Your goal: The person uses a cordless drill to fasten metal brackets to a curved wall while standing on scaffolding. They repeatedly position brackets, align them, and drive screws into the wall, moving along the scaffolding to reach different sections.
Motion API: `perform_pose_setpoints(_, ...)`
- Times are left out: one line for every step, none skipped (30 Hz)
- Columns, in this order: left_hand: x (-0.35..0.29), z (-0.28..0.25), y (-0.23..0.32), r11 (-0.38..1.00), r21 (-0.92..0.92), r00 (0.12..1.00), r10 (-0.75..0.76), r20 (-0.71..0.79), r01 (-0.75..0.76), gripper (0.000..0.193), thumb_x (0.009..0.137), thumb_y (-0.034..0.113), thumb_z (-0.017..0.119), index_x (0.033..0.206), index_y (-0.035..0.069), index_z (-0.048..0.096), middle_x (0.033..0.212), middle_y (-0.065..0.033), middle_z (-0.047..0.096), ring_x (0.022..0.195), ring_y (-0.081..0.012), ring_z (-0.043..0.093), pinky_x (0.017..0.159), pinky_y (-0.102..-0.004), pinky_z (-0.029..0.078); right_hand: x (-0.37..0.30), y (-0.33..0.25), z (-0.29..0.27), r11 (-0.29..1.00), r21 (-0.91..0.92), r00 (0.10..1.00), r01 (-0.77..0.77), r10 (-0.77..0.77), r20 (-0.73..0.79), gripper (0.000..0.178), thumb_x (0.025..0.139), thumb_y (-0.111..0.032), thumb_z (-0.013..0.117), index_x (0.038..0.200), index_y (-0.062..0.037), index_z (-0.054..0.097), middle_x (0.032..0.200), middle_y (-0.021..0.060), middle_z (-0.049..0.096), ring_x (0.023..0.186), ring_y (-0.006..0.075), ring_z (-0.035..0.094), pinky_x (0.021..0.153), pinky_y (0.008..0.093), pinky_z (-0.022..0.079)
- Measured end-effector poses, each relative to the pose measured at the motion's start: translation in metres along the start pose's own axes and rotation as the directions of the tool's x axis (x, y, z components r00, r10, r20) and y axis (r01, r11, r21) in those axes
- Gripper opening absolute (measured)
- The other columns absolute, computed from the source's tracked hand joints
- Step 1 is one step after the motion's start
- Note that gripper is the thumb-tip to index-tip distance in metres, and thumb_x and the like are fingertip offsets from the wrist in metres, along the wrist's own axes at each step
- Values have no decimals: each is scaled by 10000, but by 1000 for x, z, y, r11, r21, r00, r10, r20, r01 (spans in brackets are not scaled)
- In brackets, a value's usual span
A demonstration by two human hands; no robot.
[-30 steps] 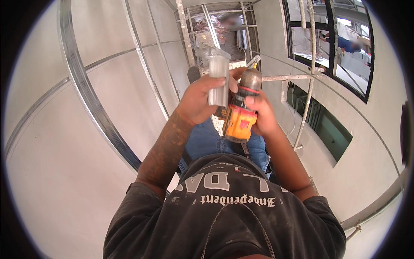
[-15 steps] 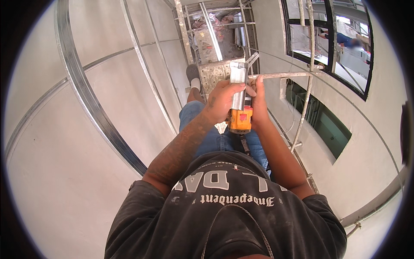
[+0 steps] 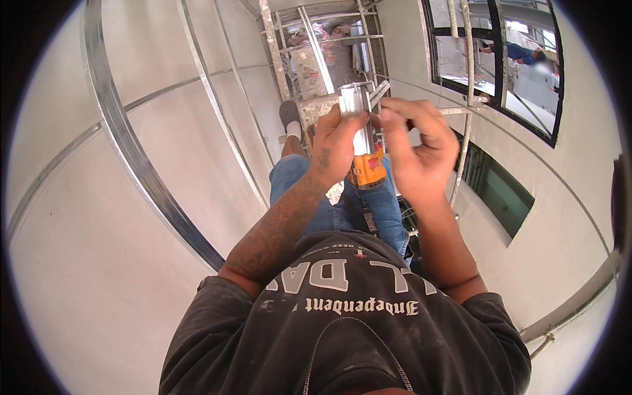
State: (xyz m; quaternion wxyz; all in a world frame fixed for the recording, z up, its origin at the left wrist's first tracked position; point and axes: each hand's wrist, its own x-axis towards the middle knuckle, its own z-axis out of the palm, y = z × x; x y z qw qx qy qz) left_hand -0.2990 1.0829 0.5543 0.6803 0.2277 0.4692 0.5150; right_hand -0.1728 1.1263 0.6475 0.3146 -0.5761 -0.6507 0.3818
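My left hand (image 3: 336, 141) is closed around a short silver metal channel piece (image 3: 357, 122), thumb pressed on its face. Directly behind and below the channel is an orange-and-black power tool (image 3: 368, 172); its upper part is hidden, and I cannot tell what supports it. My right hand (image 3: 421, 148) is raised on the channel's right side. Its fingers are curled and the thumb and forefinger come together near the channel's edge, slightly blurred; whatever may be between them is too small to name.
Metal studs (image 3: 112, 112) line the pale wall on the left. Scaffold poles (image 3: 466, 99) rise on the right by a black-framed window (image 3: 503, 72), with a person beyond it. A stained platform (image 3: 319, 105) lies beneath me, and debris (image 3: 322, 49) is on the ground farther down.
My right hand has come off the channel and power tool, moving up and right with its fingers curling. The channel and tool have tilted slightly, still by my left hand.
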Motion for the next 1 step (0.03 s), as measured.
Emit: perform_pose_setpoints(0, 2, -2, 1000, -4, 1000, -2, 9, 2, 271, 997, 213, 567, 1078, -1, 713, 1029, -110, 729, 942, -159, 664, 868, -312, 517, 0, -8, 5, 995, -50, 995, -84, 87, 53, 177, 941, -39, 714, 1108, 16, 737, 1062, 143, 724, 868, 182, 630, 818, 271, 490)
